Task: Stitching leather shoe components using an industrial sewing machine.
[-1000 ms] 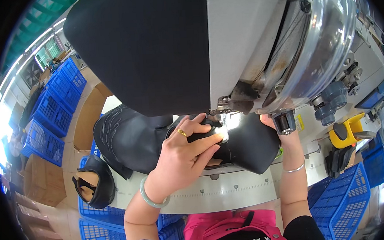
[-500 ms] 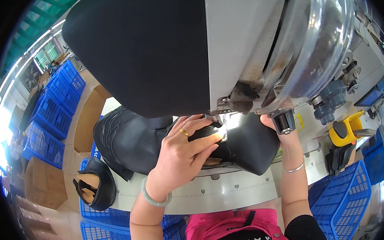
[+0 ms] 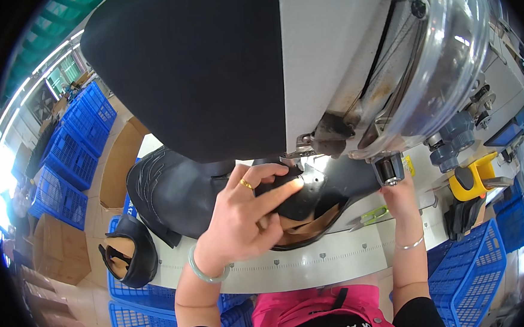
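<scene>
A black leather boot upper [image 3: 179, 189] lies under the presser foot of a sewing machine [image 3: 339, 51], its tan lining folded open toward me. Stitched curves mark its left part. My left hand [image 3: 241, 213] rests on the leather, fingers apart, the index fingertip pressing just beside the lit presser foot. At the upper's right end is my right hand [image 3: 401, 198]; its fingers are hidden behind a dark machine part, so their grip does not show. A pair of green-handled thread snips [image 3: 370, 218] lies on the machine bed near my right wrist.
Another black leather piece with tan lining [image 3: 129, 252] sits at the table's left edge. A yellow holder [image 3: 475, 174] and dark leather pieces [image 3: 464, 212] are on the right. Blue crates [image 3: 463, 271] stand below both sides; cardboard boxes [image 3: 60, 251] are at left.
The right part of the upper has swung away from me, showing more tan lining and the snips. My right hand has shifted right; my left thumb has drawn back from the index finger.
</scene>
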Demonstrator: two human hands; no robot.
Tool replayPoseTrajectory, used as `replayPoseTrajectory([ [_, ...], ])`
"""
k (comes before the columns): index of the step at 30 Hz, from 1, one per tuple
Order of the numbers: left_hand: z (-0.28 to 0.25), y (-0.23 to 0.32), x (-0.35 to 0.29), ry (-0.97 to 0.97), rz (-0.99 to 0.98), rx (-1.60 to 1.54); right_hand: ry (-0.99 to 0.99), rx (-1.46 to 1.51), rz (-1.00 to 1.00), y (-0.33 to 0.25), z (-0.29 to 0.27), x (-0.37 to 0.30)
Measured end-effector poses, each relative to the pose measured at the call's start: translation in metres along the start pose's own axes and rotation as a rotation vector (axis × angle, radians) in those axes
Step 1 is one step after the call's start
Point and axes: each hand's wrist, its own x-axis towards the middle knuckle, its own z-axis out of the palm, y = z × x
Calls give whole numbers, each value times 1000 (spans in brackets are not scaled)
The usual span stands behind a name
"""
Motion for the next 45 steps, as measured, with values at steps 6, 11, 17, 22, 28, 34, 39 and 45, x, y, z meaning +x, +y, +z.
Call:
replayPoseTrajectory([
  [6, 23, 22, -10, 0, -83, 335, 311, 67, -208, 2, 2, 56],
  [11, 29, 31, -10, -29, -103, 386, 406, -233, -126, 26, -25, 88],
  [17, 34, 37, -7, 30, -84, 397, 342, -384, -333, 44, -37, 100],
  [22, 35, 36, -6, 36, -90, 397, 385, -849, -298, 25, -21, 101],
  [28, 26, 36, -2, 118, -106, 294, -116, -546, -436, -45, 45, 2],
  [34, 5, 22, 0, 135, -303, -74, -299, -1235, -797, -60, 103, -14],
  [39, 3, 12, 5, 123, -364, -246, -429, -1107, -828, -54, 101, -1],
  [45, 9, 14, 5, 51, -163, -93, -460, -1169, -941, -52, 89, -1],
])
